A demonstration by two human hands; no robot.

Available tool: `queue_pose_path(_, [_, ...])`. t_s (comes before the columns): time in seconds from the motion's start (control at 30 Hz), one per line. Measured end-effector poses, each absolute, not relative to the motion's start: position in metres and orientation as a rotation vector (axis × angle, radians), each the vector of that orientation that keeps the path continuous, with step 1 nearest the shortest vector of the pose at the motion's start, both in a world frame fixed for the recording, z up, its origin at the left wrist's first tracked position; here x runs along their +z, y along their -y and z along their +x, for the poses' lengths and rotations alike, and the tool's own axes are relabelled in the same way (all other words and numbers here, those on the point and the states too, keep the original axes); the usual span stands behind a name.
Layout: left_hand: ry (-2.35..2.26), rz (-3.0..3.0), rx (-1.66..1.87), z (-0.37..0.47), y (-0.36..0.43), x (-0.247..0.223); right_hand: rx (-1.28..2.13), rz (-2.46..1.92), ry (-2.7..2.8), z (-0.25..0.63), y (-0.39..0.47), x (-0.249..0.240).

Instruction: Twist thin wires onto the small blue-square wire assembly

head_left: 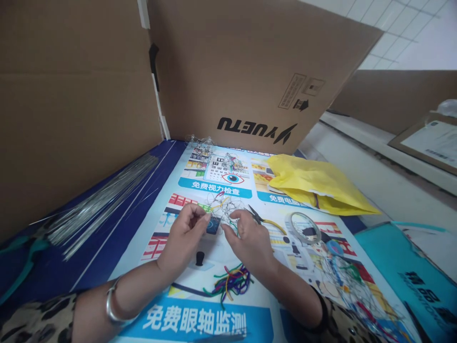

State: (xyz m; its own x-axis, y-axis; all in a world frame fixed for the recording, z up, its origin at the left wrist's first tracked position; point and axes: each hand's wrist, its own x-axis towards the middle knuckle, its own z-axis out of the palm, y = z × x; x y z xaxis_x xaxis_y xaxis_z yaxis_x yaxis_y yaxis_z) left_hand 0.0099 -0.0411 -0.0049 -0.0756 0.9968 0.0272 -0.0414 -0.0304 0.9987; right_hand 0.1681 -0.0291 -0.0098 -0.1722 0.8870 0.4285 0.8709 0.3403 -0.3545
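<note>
My left hand [185,236] is closed, thumb and fingertips pinched together; whatever it grips is too thin or hidden to make out. Facing it, my right hand [252,240] has its thumb and index finger apart, with a visible gap between them. Just beyond both hands lies a loose tangle of thin silver wire [225,206] with bits of coloured strand. Nearer to me, under the hands, is a bunch of multicoloured yarn pieces [233,282]. Small pliers with yellow handles [274,226] rest beyond my right hand.
Straight wires [110,205] lie at left beside a teal-handled tool [30,255]. A tape roll [303,228], more tangled wire pieces [352,286], a yellow bag [317,181] and a teal bag [410,271] are at right. Cardboard walls [243,71] stand behind the printed poster [153,243].
</note>
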Motion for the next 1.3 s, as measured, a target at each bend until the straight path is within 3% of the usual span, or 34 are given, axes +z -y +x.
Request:
queue_pose_path(0.8, [-1.198,1.157,1.288,0.011,0.041,-0.008,-0.379,-1.167,2.39,0.175,0.038,-0.014])
queue_pose_path(1.0, [-1.2,1.179,1.269,0.01,0.043,-0.01,-0.285,-1.15,2.36,0.178,0.041,-0.015])
queue_pose_path(1.3, [-1.178,1.2,1.313,0.009,0.048,-0.006,0.214,-1.272,1.971,0.179,0.041,-0.008])
